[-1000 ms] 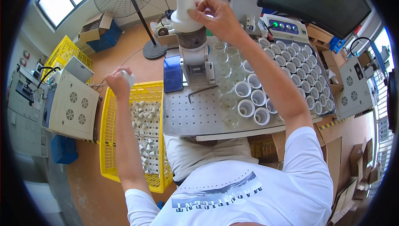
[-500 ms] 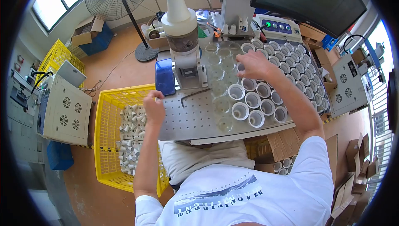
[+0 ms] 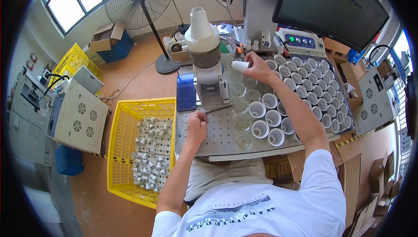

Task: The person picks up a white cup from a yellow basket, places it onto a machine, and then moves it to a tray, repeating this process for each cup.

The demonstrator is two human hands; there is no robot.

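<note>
As right fingers (image 3: 251,57) pinch white cup (image 3: 239,66) | left fingers (image 3: 200,116) curled, grasp unclear | shirt (image 3: 265,202): "MAGNIFICENT"

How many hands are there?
2: the left hand is over the metal table, near the yellow basket; the right hand holds a white cup above the clear tray.

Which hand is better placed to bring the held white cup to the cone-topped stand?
The right hand, I think: it holds the white cup, near the cone-topped stand. The left hand is curled over the perforated plate, apart from the cup.
</note>
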